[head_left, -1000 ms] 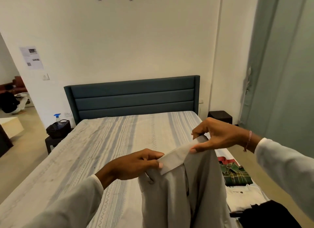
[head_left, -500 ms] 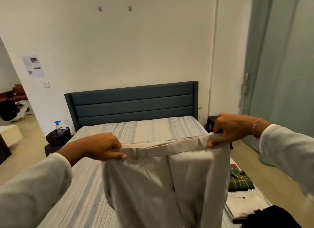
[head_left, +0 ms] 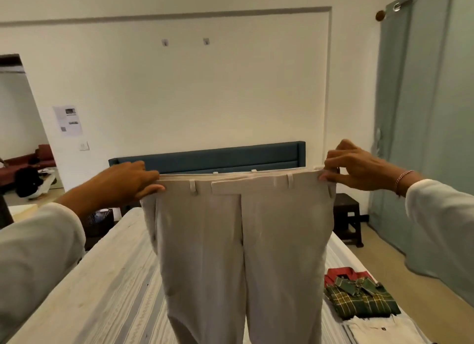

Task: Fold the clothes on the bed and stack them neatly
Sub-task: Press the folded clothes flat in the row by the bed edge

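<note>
A: Head view: both hands hold the beige trousers point(head_left: 241, 241) up in the air over the bed point(head_left: 102, 292). The left hand point(head_left: 123, 183) pinches one end of the waistband, the right hand point(head_left: 356, 169) pinches the other, thumbs in front and fingers curled behind the band.

B: So where does the garment lie from the hands?

A: Straight below them. The waistband runs taut and level from hand to hand, across the view; the two legs hang down side by side, their long axis vertical, and the hems drop out of the bottom of the picture.

B: Which hand is nearer for the fold?

A: Neither, I'd say: each sits at its own corner, about level. To lay one leg on the other, one corner would likely have to travel across to meet its opposite, folding along the fly seam in the middle.

B: And the stack?

A: Lower right on the bed: a green plaid shirt point(head_left: 359, 300) folded on something red, with a white folded piece point(head_left: 379, 328) just in front. The trousers hang left of it, apart.
</note>
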